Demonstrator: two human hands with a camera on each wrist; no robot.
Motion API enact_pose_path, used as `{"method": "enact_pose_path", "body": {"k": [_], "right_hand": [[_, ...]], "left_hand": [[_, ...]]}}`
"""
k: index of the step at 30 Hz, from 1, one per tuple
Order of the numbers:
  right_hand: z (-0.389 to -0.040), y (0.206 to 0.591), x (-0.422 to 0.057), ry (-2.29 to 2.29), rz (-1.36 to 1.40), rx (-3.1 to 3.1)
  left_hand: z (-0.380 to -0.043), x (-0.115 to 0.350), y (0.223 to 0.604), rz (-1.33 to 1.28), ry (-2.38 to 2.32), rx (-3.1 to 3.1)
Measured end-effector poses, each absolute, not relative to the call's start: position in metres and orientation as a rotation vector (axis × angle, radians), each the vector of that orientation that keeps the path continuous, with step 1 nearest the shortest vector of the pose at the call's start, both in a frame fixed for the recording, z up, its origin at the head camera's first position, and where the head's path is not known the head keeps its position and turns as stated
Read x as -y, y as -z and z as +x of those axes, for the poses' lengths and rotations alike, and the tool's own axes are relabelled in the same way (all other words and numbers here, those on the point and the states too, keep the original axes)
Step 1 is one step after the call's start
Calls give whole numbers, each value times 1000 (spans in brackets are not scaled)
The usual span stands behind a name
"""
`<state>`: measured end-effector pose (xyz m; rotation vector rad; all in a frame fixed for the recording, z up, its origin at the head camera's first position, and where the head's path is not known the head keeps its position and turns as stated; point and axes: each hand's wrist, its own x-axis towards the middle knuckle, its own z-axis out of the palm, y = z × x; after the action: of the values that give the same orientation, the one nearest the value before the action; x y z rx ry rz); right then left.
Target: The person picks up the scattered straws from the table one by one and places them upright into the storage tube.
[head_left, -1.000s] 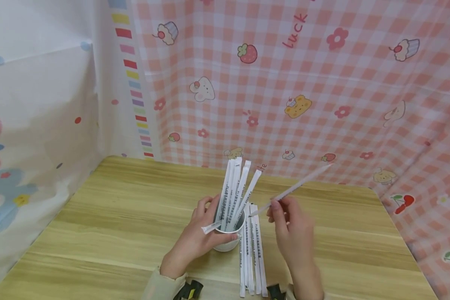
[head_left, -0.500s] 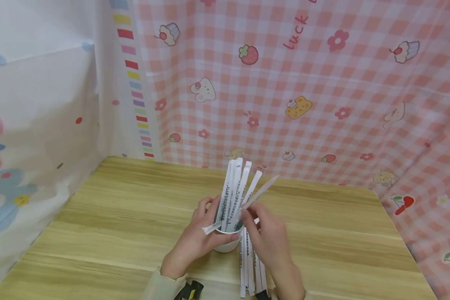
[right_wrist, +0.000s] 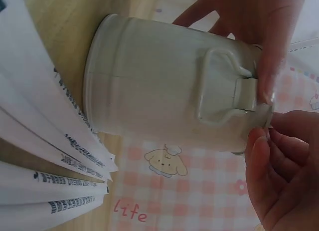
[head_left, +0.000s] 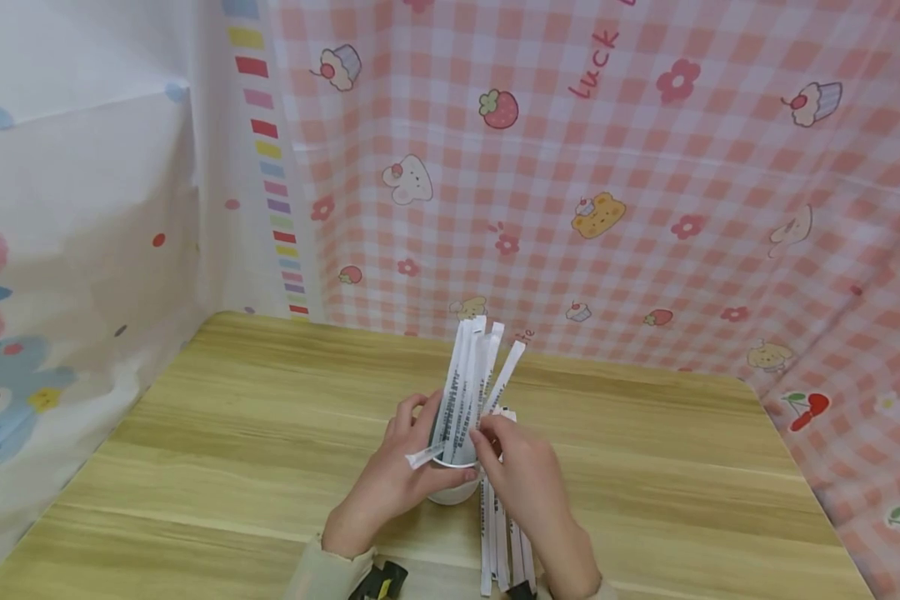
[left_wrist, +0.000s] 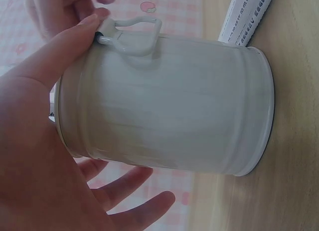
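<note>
a white cup stands upright on the wood-grain table, with a looped handle near its rim. a bunch of paper-wrapped straws stands in it, the tops fanned out and leaning a little to the right, dark print running along the wrappers. one wrapped end pokes out low over the left side of the rim, over the left hand.

the left hand holds the cup close to the rim: its thumb lies across the near side by the handle, and the other fingers reach round the far side, spread apart. the right hand is at the right edge of the rim, touching or almost touching it, with thumb and forefinger brought together at the tips; i cannot tell whether a straw is pinched between them.

just right of the cup, more wrapped straws lie side by side on the table, partly under the right forearm. a pale sleeve and a black strap show at the left wrist. behind the table hangs a pink checked cloth printed with cupcakes, strawberries and flowers; to the left is a white cloth with coloured spots.
</note>
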<state>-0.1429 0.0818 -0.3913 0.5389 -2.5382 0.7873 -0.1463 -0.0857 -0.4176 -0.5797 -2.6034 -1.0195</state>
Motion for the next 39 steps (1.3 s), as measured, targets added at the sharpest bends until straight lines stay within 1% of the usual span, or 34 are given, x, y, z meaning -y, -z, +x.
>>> {"method": "enact_pose_path", "body": {"k": [9, 24, 31, 39], "right_hand": [[-148, 399, -82, -799, 528, 2600], [-149, 398, -84, -883, 525, 2620], [-150, 392, -95, -894, 381, 2543], [-159, 393, -123, -924, 198, 2591]], "left_hand": [[-147, 86, 416, -596, 1018, 2588], [-146, 85, 416, -571, 1028, 2611], [-147, 84, 417, -554, 1057, 2643], [-146, 83, 418, -544, 1054, 2680]]}}
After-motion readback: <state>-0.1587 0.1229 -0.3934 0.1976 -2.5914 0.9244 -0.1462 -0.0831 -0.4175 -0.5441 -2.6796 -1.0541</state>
